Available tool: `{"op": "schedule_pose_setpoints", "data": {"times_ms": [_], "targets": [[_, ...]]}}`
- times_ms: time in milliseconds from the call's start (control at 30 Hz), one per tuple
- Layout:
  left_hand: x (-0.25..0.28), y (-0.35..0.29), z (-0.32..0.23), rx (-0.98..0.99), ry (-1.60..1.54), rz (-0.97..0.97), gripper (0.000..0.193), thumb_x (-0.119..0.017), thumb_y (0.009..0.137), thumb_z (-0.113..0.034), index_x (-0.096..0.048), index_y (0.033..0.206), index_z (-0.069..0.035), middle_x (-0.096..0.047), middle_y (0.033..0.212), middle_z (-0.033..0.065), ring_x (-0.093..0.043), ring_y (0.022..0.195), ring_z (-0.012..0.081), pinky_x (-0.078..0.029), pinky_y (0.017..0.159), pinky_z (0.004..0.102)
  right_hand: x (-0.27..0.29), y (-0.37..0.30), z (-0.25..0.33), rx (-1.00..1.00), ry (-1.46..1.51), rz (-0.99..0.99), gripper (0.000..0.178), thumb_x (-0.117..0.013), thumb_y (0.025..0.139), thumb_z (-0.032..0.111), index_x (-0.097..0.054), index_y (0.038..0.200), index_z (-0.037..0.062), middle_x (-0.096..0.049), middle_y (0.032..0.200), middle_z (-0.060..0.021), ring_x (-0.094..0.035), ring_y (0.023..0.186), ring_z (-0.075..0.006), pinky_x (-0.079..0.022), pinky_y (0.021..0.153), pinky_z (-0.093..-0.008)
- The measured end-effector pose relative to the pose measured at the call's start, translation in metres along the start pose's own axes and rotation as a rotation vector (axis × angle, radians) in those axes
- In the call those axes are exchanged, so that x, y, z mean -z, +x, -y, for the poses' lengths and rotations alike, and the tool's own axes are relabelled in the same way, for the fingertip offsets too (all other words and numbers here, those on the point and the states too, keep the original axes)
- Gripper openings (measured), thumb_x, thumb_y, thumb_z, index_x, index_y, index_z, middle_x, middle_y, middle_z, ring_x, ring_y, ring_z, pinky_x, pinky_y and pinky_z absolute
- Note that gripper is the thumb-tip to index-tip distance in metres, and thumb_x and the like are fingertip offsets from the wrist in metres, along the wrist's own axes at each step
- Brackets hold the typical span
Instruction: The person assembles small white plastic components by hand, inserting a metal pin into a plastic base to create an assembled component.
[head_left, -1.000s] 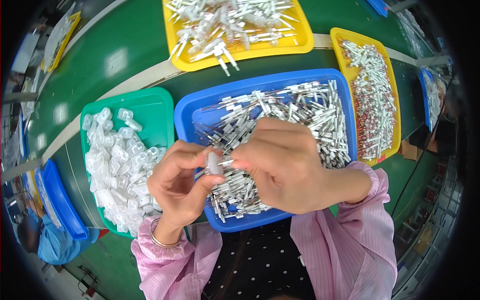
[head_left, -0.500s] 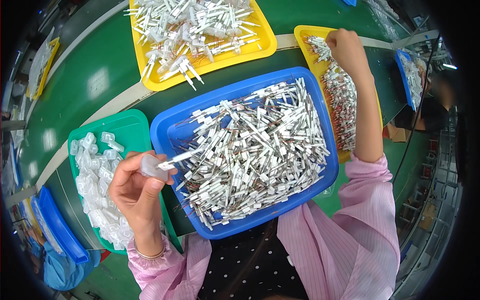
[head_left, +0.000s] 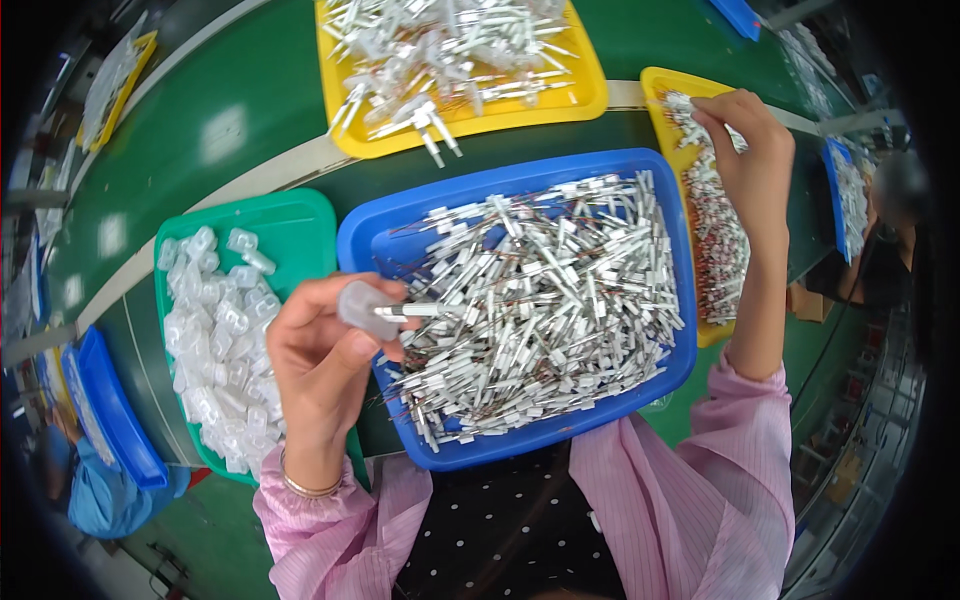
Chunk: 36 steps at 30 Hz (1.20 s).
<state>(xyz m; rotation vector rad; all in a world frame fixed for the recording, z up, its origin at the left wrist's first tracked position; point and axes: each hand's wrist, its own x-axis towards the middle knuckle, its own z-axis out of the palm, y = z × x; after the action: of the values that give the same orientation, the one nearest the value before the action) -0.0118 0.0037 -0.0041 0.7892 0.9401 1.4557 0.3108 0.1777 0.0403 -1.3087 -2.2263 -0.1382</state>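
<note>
My left hand is closed on a translucent plastic cap, and a slim white stick-like part sticks out of it to the right. This hand is raised over the near-left rim of a blue tray, which is heaped with white stick-like parts with thin reddish wires. At the far right, my right hand reaches over a yellow tray of small wired parts. Its thumb and forefinger come together at the tray's far end; what lies between them is too small to make out.
Left of the blue tray stands a green tray with many translucent caps. Another yellow tray of capped parts lies at the back, some overhanging its edge. People are beside the bench at far left and far right.
The whole view has shifted, with the trays now further right. My right hand has turned and its palm has come nearer, still at the yellow tray. My left hand keeps the cap and white part.
</note>
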Motion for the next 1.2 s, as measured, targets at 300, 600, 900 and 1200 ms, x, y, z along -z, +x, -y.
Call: {"op": "schedule_pose_setpoints", "data": {"times_ms": [300,600,900,1200], "targets": [[-0.004,0.001,0.002,0.032,-0.253,0.132,0.032,-0.064,0.079,-0.002,-0.051,0.107,0.007,-0.056,0.105,0.0235,-0.062,0.083,0.0241,-0.054,0.062,0.0264,0.001,-0.022,0.137,0.113,1.128,0.301,0.015,-0.067,0.066,-0.005,-0.066,0.081,-0.0039,-0.058,0.073,-0.0110,-0.053,0.063,-0.0139,-0.038,0.054,-0.0231],[-0.001,0.000,0.003,0.037,-0.299,0.127,0.031,-0.063,0.080,-0.001,-0.051,0.108,0.007,-0.056,0.103,0.0240,-0.063,0.084,0.0235,-0.054,0.061,0.0268,-0.003,-0.024,0.145,0.047,1.133,0.295,0.017,-0.068,0.064,-0.006,-0.066,0.081,-0.0044,-0.058,0.071,-0.0106,-0.054,0.059,-0.0138,-0.038,0.053,-0.0233],[-0.001,0.000,0.002,0.025,-0.265,0.120,0.031,-0.062,0.081,-0.002,-0.050,0.108,0.007,-0.056,0.104,0.0241,-0.063,0.086,0.0251,-0.054,0.062,0.0269,0.000,-0.025,0.146,0.210,0.916,0.220,0.019,-0.068,0.063,-0.007,-0.065,0.081,-0.0043,-0.058,0.069,-0.0109,-0.054,0.056,-0.0155,-0.038,0.047,-0.0244],[-0.001,-0.002,0.000,-0.127,0.039,0.103,0.029,-0.062,0.079,0.001,-0.051,0.106,0.007,-0.056,0.102,0.0225,-0.063,0.081,0.0226,-0.055,0.063,0.0275,0.007,-0.029,0.157,0.296,0.779,0.165,0.021,-0.069,0.060,-0.008,-0.063,0.080,-0.0047,-0.056,0.066,-0.0108,-0.052,0.049,-0.0149,-0.035,0.041,-0.0233]]}}
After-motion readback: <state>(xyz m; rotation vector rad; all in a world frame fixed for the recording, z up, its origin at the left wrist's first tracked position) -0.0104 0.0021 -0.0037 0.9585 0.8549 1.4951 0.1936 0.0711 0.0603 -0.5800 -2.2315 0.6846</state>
